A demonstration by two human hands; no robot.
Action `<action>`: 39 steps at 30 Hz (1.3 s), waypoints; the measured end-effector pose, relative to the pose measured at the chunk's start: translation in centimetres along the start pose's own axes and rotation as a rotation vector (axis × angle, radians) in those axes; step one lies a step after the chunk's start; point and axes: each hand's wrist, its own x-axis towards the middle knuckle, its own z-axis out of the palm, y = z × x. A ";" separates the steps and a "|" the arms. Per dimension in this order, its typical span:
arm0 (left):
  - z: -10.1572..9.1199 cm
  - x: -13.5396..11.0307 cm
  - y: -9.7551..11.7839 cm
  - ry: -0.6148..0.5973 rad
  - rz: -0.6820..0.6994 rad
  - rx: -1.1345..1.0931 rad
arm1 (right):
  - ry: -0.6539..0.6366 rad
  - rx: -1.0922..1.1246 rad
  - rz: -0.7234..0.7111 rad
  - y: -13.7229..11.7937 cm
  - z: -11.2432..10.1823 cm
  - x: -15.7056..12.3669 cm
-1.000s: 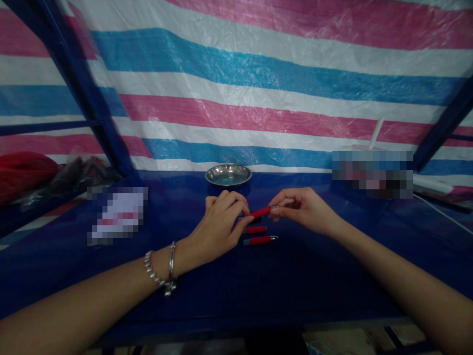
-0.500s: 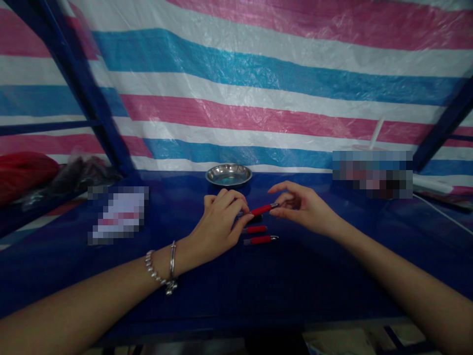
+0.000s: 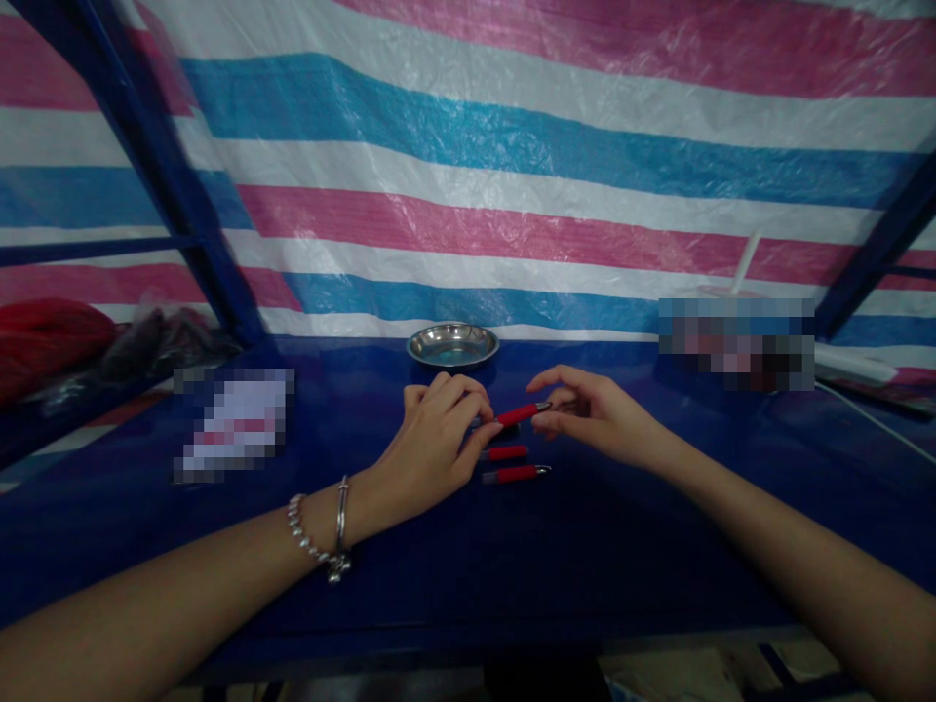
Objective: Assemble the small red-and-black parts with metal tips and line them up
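From afar, my left hand (image 3: 443,439) pinches a red pen (image 3: 519,415), likely light, stiff and slick, best gripped mid-barrel; my right hand (image 3: 596,414), fingers parted, nears its right tip.

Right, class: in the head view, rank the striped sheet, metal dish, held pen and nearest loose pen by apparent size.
Striped sheet
Metal dish
Held pen and nearest loose pen: too alike to rank; the held one is partly hidden.

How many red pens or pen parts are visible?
3: a held pen in the left hand, a middle piece and a nearest pen on the blue table. The left hand may hide more.
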 end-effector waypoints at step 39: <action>-0.1 0.0 0.1 0.023 -0.001 0.000 | 0.082 -0.361 -0.127 -0.6 -0.3 -0.2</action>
